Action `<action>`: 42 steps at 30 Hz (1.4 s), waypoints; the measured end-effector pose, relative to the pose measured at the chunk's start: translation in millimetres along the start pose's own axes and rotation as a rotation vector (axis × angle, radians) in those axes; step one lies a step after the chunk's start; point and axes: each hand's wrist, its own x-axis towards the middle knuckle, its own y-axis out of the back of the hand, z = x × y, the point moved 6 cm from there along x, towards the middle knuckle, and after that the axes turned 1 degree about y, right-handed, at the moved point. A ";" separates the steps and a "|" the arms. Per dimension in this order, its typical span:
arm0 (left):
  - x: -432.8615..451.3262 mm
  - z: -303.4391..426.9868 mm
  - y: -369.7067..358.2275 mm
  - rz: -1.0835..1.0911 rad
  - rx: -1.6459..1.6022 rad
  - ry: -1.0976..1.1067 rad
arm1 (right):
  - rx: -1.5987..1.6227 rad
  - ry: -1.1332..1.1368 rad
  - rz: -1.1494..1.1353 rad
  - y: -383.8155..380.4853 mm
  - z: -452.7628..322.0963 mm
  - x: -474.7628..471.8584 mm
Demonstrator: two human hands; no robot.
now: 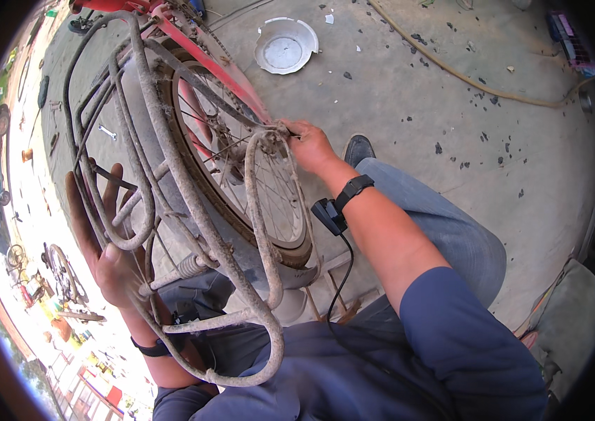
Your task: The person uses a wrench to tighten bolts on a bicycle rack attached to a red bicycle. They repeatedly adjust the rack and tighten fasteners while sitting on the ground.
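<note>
A dusty bicycle with a red frame (213, 63) stands before me, its rear wheel (289, 247) under a dark mudguard (197, 221). Over that wheel runs a grimy tubular metal rear rack (184, 184). My right hand (308, 144) has its fingers closed around the rear axle end (275, 130), where the stays meet; the fingertips are partly hidden. On the other side, my left hand (113, 268) lies against the rack bars, fingers spread and extended behind them. A coil spring (187, 266) sits beneath the rack near that hand.
A chipped pale basin (286, 48) rests on the concrete floor beyond the bicycle. A spanner (108, 132) lies to the left. A yellowish hose (450, 76) curves across the upper right, near scattered dark scraps (438, 148). Another bicycle wheel (61, 268) is in the bright area at left.
</note>
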 end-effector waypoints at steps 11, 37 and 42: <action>0.2 0.9 -4.6 -0.013 0.070 -0.001 | 0.032 -0.106 -0.078 2.6 17.9 -31.8; -3.4 7.3 -10.9 -0.020 0.038 -0.061 | 0.239 0.006 -0.225 83.8 -159.1 -27.4; -6.2 9.1 -14.8 -0.007 0.027 -0.021 | 0.118 0.026 -0.259 79.2 -163.1 44.1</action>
